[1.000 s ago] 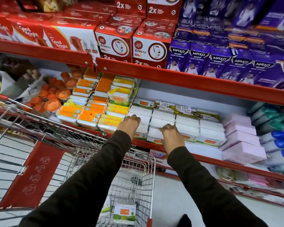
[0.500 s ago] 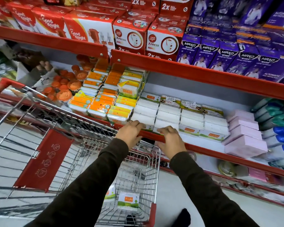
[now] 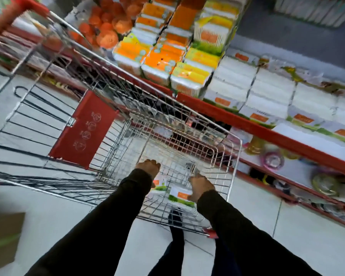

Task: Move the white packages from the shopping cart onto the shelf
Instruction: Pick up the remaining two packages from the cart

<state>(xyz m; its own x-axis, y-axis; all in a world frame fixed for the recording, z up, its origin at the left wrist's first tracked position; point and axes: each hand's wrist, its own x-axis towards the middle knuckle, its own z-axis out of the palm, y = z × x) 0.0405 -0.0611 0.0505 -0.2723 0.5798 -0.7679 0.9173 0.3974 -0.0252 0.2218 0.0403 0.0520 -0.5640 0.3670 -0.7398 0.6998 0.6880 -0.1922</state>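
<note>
Both hands reach into the cart [image 3: 235,156]; right hand [image 3: 200,185] touches a white package [image 3: 179,196], left hand's [image 3: 149,168] grip unclear.

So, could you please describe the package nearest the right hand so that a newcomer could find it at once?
Start at the wire shopping cart beside the red shelf. Two packages lie on its floor; take the white package touching the right hand, its orange label fully visible, unlike its half-hidden neighbour.

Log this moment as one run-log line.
phase: reach into shopping cart | left hand: above packages | right hand: at white package | shelf: partly stocked
</note>
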